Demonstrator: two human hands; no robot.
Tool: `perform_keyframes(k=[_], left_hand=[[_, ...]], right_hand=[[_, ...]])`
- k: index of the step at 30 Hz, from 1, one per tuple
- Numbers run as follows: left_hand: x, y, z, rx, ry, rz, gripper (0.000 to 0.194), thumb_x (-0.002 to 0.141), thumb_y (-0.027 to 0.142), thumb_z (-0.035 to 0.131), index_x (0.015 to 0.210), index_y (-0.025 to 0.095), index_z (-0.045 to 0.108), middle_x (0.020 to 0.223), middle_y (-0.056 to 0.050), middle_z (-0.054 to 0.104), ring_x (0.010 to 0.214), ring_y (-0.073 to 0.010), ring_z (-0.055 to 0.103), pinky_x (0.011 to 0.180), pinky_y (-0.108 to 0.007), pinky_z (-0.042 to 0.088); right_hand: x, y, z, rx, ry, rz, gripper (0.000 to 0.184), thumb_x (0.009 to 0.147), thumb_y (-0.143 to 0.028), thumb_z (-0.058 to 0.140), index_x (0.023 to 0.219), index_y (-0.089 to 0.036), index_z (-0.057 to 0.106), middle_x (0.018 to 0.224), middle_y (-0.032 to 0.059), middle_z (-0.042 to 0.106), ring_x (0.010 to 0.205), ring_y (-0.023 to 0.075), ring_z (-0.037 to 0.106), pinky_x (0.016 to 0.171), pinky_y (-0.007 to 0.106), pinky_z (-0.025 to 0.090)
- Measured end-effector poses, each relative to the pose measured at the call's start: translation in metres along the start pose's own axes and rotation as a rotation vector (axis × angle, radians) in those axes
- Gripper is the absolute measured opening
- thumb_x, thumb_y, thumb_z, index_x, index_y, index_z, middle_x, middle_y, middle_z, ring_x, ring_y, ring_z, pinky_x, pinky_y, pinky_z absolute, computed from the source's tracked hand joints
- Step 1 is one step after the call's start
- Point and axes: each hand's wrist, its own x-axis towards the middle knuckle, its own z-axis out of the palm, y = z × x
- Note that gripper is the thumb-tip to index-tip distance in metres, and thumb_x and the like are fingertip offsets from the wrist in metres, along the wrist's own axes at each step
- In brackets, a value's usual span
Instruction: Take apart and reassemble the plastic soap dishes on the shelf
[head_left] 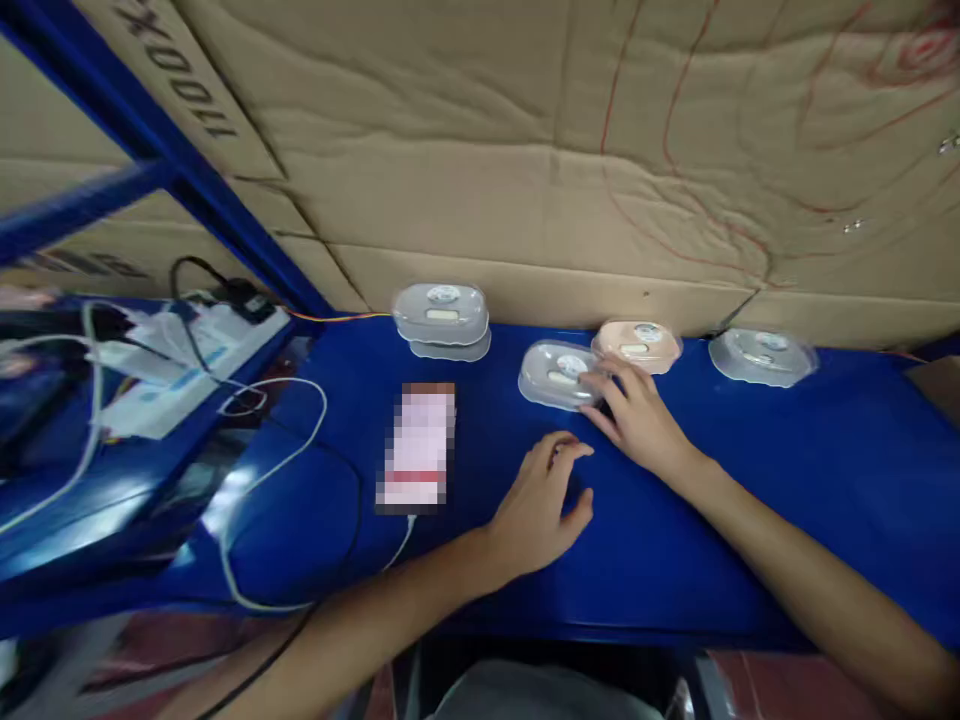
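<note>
Near the middle of the table lies a clear plastic case (547,385) with a pale oblong piece and a round sticker on top. My right hand (637,415) has its fingers and thumb at the right end of this case. Just behind those fingers is a peach-coloured case (660,345) of the same shape, partly covered by the hand. My left hand (532,510) hovers or rests in front of the clear case, empty, fingers curved and thumb apart. To its left lies a phone (416,450) with a blurred screen, plugged into a white cable.
At the back left, a clear case (441,315) overlaps another grey one. A greyish case (763,358) sits back right. Cardboard (450,200) walls off the blue table (675,560). A power strip (195,370), loose cables and a blue metal frame (180,185) occupy the left.
</note>
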Motion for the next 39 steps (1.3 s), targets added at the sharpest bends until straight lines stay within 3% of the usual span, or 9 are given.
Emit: perform_keyframes(k=[9, 13, 19, 21, 24, 27, 30, 35, 39], left_hand=[[0.002, -0.011, -0.011, -0.171, 0.286, -0.064, 0.044, 0.093, 0.012, 0.064, 0.130, 0.027, 0.045, 0.134, -0.010, 0.048, 0.127, -0.0263, 0.054, 0.104, -0.048, 0.054], [0.001, -0.010, -0.009, -0.163, 0.277, -0.116, 0.068, 0.090, 0.013, 0.068, 0.147, 0.029, 0.034, 0.162, -0.016, 0.029, 0.155, -0.0339, 0.034, 0.122, -0.059, 0.041], [0.002, -0.011, -0.008, -0.209, 0.213, -0.134, 0.086, 0.091, 0.017, 0.073, 0.158, 0.033, 0.023, 0.176, -0.017, 0.009, 0.168, -0.0384, 0.008, 0.131, -0.067, 0.022], [0.003, -0.009, -0.012, -0.305, 0.167, -0.178, 0.096, 0.088, 0.023, 0.080, 0.161, 0.034, 0.019, 0.176, -0.017, 0.014, 0.167, -0.0398, 0.014, 0.132, -0.068, 0.021], [0.006, -0.003, -0.022, -0.545, 0.064, -0.244, 0.113, 0.082, 0.034, 0.090, 0.163, 0.035, 0.011, 0.165, -0.016, 0.038, 0.156, -0.0373, 0.041, 0.129, -0.064, 0.032], [0.007, 0.002, -0.029, -0.673, 0.037, -0.272, 0.108, 0.084, 0.036, 0.089, 0.161, 0.034, 0.014, 0.154, -0.014, 0.050, 0.145, -0.0330, 0.055, 0.125, -0.058, 0.043], [0.002, 0.005, -0.027, -0.607, 0.028, -0.233, 0.104, 0.086, 0.033, 0.087, 0.161, 0.035, 0.014, 0.155, -0.014, 0.049, 0.145, -0.0336, 0.054, 0.125, -0.059, 0.043], [-0.007, 0.008, -0.022, -0.287, -0.053, -0.100, 0.123, 0.084, 0.018, 0.085, 0.168, 0.044, 0.000, 0.172, -0.012, 0.032, 0.160, -0.0376, 0.034, 0.130, -0.065, 0.031], [-0.003, 0.007, -0.034, -0.148, -0.014, -0.100, 0.120, 0.086, 0.007, 0.076, 0.168, 0.047, -0.002, 0.172, -0.010, 0.030, 0.161, -0.0359, 0.032, 0.131, -0.066, 0.029]], right_hand=[[-0.056, -0.005, -0.030, 0.272, -0.026, 0.206, 0.048, 0.099, -0.037, 0.072, 0.142, -0.029, 0.053, 0.143, 0.0162, 0.049, 0.148, 0.0375, 0.050, 0.120, 0.062, 0.049], [-0.053, -0.002, -0.019, 0.349, -0.011, 0.278, 0.086, 0.092, -0.051, 0.080, 0.162, -0.031, 0.034, 0.169, 0.0190, 0.031, 0.159, 0.0429, 0.035, 0.125, 0.067, 0.040], [-0.056, -0.003, -0.021, 0.539, -0.097, 0.327, 0.073, 0.092, -0.046, 0.081, 0.156, -0.037, 0.048, 0.168, 0.0121, 0.044, 0.157, 0.0370, 0.043, 0.126, 0.062, 0.042], [-0.059, -0.001, -0.031, 0.685, -0.156, 0.325, 0.069, 0.092, -0.046, 0.081, 0.154, -0.038, 0.051, 0.168, 0.0106, 0.045, 0.157, 0.0361, 0.044, 0.125, 0.060, 0.044], [-0.060, 0.001, -0.041, 0.900, -0.201, 0.343, 0.062, 0.095, -0.047, 0.077, 0.152, -0.038, 0.055, 0.167, 0.0098, 0.048, 0.156, 0.0350, 0.046, 0.120, 0.056, 0.050], [-0.058, -0.003, -0.043, 0.959, -0.181, 0.373, 0.058, 0.096, -0.051, 0.074, 0.149, -0.037, 0.058, 0.163, 0.0098, 0.052, 0.155, 0.0343, 0.047, 0.119, 0.054, 0.052], [-0.058, -0.008, -0.039, 0.924, -0.119, 0.418, 0.057, 0.096, -0.059, 0.071, 0.147, -0.035, 0.061, 0.156, 0.0103, 0.060, 0.149, 0.0344, 0.054, 0.118, 0.053, 0.052], [-0.064, -0.002, -0.038, 0.984, 0.094, 0.594, 0.056, 0.098, -0.072, 0.057, 0.138, -0.033, 0.066, 0.136, 0.0091, 0.074, 0.119, 0.0326, 0.074, 0.103, 0.051, 0.062], [-0.064, 0.010, -0.043, 0.943, 0.191, 0.572, 0.051, 0.100, -0.062, 0.063, 0.143, -0.034, 0.061, 0.150, 0.0076, 0.065, 0.135, 0.0339, 0.066, 0.114, 0.055, 0.055]])
